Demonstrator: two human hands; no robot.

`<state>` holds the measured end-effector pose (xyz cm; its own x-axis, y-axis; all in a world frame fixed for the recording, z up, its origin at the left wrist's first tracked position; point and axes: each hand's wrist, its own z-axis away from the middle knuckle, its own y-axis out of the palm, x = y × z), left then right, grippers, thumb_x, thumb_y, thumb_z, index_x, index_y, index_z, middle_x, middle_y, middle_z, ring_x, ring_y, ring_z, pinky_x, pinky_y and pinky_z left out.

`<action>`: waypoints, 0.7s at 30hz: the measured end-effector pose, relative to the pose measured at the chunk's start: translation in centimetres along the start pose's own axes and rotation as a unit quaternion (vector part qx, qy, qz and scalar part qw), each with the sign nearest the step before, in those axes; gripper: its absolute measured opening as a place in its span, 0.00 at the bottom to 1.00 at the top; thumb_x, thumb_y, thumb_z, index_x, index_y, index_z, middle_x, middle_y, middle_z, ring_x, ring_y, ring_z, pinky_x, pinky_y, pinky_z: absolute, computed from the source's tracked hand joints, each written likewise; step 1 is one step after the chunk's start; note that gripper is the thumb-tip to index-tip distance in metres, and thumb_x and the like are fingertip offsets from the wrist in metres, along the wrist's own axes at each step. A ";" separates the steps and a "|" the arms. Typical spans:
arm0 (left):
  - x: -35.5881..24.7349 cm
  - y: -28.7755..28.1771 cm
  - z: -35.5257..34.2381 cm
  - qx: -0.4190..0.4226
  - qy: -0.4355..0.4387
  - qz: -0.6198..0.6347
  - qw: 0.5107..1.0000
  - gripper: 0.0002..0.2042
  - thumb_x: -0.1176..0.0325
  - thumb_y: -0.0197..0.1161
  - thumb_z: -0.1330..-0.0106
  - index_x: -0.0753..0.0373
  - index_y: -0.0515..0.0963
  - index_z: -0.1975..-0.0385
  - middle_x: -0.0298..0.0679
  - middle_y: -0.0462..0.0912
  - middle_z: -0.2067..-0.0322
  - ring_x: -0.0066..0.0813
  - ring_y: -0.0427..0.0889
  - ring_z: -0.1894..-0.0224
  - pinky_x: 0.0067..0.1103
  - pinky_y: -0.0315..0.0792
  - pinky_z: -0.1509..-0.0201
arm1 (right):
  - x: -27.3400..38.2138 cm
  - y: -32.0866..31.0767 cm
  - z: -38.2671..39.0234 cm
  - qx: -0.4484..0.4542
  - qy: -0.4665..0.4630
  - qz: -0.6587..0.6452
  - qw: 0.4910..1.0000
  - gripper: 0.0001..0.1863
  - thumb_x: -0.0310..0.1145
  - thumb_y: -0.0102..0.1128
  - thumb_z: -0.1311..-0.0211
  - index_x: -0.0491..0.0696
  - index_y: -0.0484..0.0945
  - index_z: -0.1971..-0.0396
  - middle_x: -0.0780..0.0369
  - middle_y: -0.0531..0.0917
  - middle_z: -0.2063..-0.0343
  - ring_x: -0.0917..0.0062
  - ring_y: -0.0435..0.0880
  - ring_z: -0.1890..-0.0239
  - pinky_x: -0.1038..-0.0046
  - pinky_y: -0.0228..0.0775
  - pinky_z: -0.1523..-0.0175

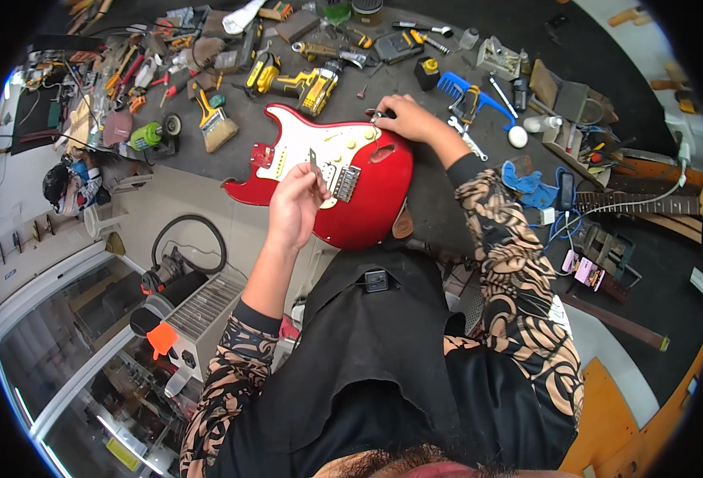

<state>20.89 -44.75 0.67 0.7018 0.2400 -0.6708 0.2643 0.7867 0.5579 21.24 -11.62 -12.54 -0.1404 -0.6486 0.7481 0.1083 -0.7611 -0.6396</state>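
1. Two hands work over a red electric guitar body [343,179] lying on the dark desk [439,207].
2. The left hand [294,209] pinches a thin metal strip [313,162] upright above the white pickguard [312,143].
3. The right hand [407,118] rests at the body's far edge, its fingers [383,111] clenched on a small dark tool [380,114].
4. A yellow drill [308,84] lies just beyond the guitar.

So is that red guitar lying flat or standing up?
Lying flat, face up: the guitar rests on the workbench, its white pickguard turned to the camera.
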 end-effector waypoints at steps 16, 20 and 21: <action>6.4 0.1 -10.2 0.025 0.000 -0.243 0.970 0.09 0.64 0.62 0.16 0.64 0.78 0.55 0.28 0.75 0.72 0.15 0.70 0.71 0.18 0.67 0.64 | 6.4 6.0 10.5 -0.204 0.086 -0.148 0.964 0.14 0.24 0.71 0.35 0.45 0.73 0.57 0.56 0.85 0.55 0.55 0.86 0.53 0.62 0.79 0.47; 7.3 1.3 -9.9 0.002 -0.018 -0.247 0.969 0.08 0.65 0.61 0.16 0.64 0.78 0.54 0.29 0.78 0.71 0.16 0.73 0.70 0.17 0.69 0.63 | 7.1 8.3 10.4 -0.260 0.118 -0.196 0.938 0.17 0.23 0.70 0.34 0.46 0.75 0.49 0.55 0.85 0.54 0.55 0.88 0.51 0.61 0.80 0.47; 7.7 1.4 -9.9 0.000 -0.013 -0.237 0.971 0.08 0.65 0.61 0.17 0.64 0.77 0.54 0.30 0.78 0.70 0.17 0.73 0.70 0.17 0.70 0.63 | 7.3 8.6 10.5 -0.280 0.114 -0.201 0.932 0.18 0.23 0.70 0.34 0.47 0.76 0.47 0.55 0.85 0.54 0.55 0.88 0.51 0.61 0.81 0.48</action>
<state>20.16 -36.16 -8.52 0.5171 -0.1643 -0.8400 0.5619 0.8055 0.1883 31.52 -23.00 -10.68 -0.2706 -0.2448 0.9311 -0.5189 -0.7775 -0.3552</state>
